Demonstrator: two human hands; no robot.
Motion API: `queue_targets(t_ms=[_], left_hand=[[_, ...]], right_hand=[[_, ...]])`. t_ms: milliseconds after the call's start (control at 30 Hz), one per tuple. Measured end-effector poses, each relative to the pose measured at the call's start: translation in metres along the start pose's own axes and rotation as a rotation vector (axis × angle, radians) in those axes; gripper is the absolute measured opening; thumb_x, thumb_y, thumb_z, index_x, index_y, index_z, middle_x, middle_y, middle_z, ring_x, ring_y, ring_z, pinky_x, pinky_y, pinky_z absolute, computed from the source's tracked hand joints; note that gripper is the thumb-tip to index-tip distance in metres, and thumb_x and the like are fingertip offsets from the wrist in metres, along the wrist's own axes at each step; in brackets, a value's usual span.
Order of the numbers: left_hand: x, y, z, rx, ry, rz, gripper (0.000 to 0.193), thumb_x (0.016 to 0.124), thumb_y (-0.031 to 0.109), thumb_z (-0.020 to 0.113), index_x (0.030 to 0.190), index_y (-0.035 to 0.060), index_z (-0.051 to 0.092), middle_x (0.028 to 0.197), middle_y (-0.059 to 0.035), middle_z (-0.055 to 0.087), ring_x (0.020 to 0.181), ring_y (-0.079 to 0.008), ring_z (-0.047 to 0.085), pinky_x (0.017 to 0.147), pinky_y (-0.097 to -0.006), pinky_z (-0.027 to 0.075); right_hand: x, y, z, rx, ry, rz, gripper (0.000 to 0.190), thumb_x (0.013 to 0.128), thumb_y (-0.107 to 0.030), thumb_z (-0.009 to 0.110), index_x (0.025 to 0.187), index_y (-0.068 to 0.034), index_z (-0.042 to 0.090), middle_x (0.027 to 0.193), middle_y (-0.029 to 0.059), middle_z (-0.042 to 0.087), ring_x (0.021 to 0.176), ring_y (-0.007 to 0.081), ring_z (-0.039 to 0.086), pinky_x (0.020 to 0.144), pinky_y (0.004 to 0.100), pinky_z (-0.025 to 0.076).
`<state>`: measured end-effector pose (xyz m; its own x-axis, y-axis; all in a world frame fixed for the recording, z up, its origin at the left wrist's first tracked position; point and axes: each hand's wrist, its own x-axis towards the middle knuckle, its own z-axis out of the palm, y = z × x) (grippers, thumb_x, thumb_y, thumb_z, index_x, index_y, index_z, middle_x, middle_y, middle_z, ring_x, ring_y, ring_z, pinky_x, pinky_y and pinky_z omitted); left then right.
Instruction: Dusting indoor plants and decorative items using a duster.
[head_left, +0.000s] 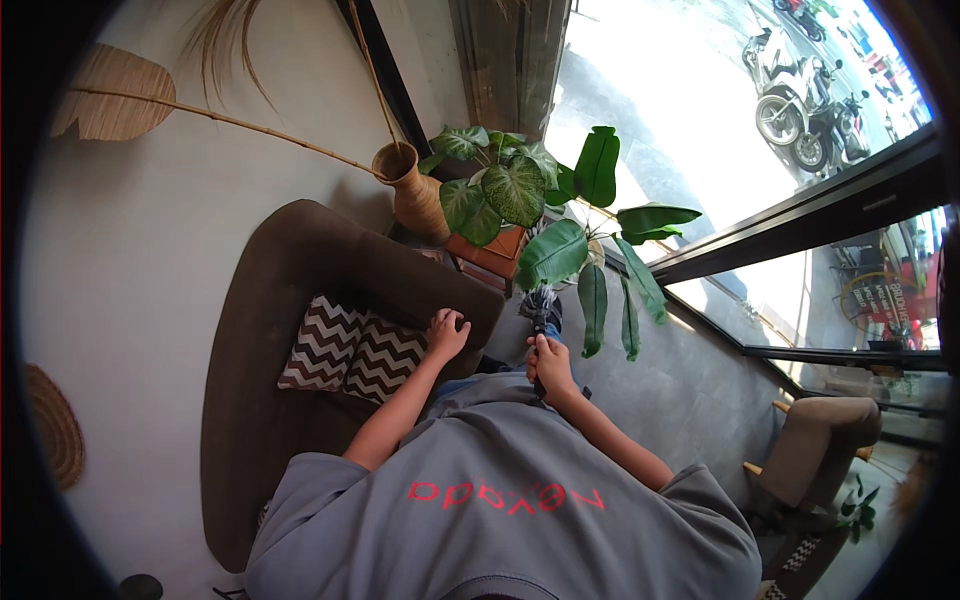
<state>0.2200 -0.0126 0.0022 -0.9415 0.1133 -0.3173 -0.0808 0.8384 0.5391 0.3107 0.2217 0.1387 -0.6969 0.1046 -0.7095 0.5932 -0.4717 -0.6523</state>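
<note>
My right hand (551, 367) grips the black handle of a duster (538, 304) with grey, fluffy fibres, held in front of my body. The duster's head points away from me, beside the hanging leaves of a potted plant (555, 253). On the arm of a dark brown sofa (442, 277) rests my left hand (448, 335), its fingers loosely bent and nothing seen in them. Two zigzag-patterned cushions (322, 345) lie on the sofa, left of that hand.
Past the sofa's arm stand a woven vase (416, 195) with dried stems, a second leafy plant (514, 184) and an orange-brown box (491, 251). Glass panes in a dark frame (810, 217) run along the right. A brown armchair (825, 442) stands at the lower right.
</note>
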Motion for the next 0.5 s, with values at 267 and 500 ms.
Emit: queue_targets(t_ms=[267, 500], left_hand=[[-0.026, -0.024, 0.021, -0.057, -0.03, -0.049, 0.03, 0.089, 0.035, 0.068, 0.107, 0.0107, 0.065, 0.125, -0.0113, 0.057, 0.121, -0.035, 0.054, 0.101, -0.0489, 0.045], [-0.038, -0.033, 0.046, -0.26, -0.095, -0.097, 0.033, 0.091, 0.037, 0.068, 0.106, 0.0076, 0.065, 0.112, -0.0149, 0.065, 0.105, -0.0376, 0.062, 0.095, -0.0463, 0.048]], right_hand=[[0.022, -0.011, 0.018, -0.106, 0.042, 0.011, 0.027, 0.109, -0.031, 0.045, 0.105, -0.006, 0.055, 0.065, -0.0008, 0.047, 0.048, 0.0115, 0.044, 0.045, 0.0292, 0.04], [-0.007, -0.04, 0.019, 0.049, -0.124, 0.385, 0.023, 0.108, -0.028, 0.048, 0.104, -0.007, 0.056, 0.068, -0.0031, 0.044, 0.056, 0.0099, 0.045, 0.05, 0.028, 0.039]])
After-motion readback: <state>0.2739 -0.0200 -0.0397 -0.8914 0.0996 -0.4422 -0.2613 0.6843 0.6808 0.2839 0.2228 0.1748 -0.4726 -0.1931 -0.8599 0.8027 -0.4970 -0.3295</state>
